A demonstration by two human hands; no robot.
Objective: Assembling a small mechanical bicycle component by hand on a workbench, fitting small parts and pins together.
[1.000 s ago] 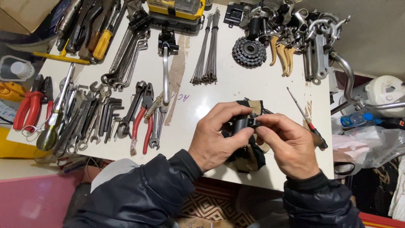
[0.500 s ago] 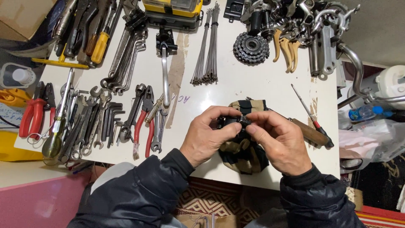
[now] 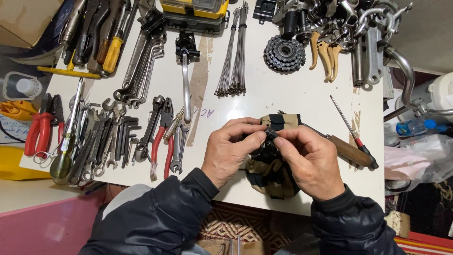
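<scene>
1. A white worktable [image 3: 283,94] fills the view and is crowded with tools on its nine-to-twelve o'clock side and with bicycle parts at one o'clock.
2. A tan-and-black striped cloth bundle [image 3: 271,172] lies at the table's six o'clock edge, its long axis running from twelve to six o'clock, directly beneath both hands.
3. The left hand [image 3: 231,151] is set at the bundle's nine o'clock side and the right hand [image 3: 309,160] at its three o'clock side; both are equally near.
4. A small dark metal part [image 3: 268,132] is pinched at the bundle's twelve o'clock end, where the fingertips of both hands meet and are clamped together on it; its exact shape cannot be made out.
5. A wooden-handled tool [image 3: 347,150] lies just beside the right hand at three o'clock, with a thin red-collared screwdriver [image 3: 351,130] crossing it.
6. A toothed steel sprocket cluster [image 3: 284,53] rests well apart at twelve o'clock, beside a bunch of thin steel spokes [image 3: 233,52].
7. Red-handled pliers [image 3: 163,141] and steel spanners lie near the left hand at nine o'clock; nothing is seen between the fingers and the part.
</scene>
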